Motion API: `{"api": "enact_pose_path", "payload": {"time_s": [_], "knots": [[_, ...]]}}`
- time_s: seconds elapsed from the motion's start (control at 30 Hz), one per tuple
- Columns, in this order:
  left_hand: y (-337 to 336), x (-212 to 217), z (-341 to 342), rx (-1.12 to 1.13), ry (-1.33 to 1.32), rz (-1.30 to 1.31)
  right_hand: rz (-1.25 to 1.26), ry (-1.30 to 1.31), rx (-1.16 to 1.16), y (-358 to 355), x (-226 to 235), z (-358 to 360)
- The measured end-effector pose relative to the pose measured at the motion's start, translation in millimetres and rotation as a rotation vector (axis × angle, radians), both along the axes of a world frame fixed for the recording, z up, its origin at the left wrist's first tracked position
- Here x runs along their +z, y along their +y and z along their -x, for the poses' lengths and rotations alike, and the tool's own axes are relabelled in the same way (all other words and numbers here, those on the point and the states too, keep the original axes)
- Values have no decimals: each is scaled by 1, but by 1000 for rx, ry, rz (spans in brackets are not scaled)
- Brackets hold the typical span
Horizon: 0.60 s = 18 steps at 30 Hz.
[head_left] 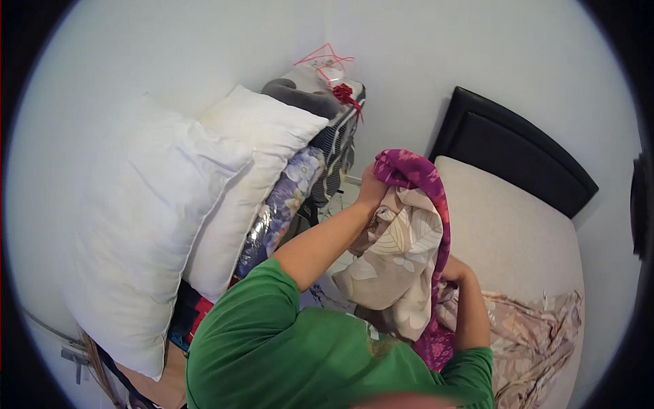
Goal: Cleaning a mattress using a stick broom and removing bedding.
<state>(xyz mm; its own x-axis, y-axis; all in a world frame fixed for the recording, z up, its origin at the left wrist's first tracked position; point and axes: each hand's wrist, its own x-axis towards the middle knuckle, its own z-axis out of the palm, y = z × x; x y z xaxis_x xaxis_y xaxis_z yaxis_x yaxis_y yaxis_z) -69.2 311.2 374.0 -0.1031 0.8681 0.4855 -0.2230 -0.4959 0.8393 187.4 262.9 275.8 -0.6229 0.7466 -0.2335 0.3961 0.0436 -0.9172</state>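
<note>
The left hand [371, 187] is closing its fingers on the top edge of a floral cloth [402, 252], magenta outside and beige with leaf prints inside, lifting it over the gap between a stack of bedding and the bed. The right hand [455, 270] is gripping the cloth lower down, its fingers mostly hidden in the folds. The cloth is hanging down in front of the person's green shirt [286, 354]. Two white pillows [170, 218] are leaning at the left; the bare mattress [511, 232] and black headboard [518, 153] are lying to the right.
</note>
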Motion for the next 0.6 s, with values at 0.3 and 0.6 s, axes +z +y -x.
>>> {"api": "enact_pose_path", "payload": {"time_s": [0.3,0.6], "knots": [[57,69,95,454,499,-768,-740,-520,-236,152,177,63],[264,-10,302,627,283,-273,-550,112,44,288,210,139]]}}
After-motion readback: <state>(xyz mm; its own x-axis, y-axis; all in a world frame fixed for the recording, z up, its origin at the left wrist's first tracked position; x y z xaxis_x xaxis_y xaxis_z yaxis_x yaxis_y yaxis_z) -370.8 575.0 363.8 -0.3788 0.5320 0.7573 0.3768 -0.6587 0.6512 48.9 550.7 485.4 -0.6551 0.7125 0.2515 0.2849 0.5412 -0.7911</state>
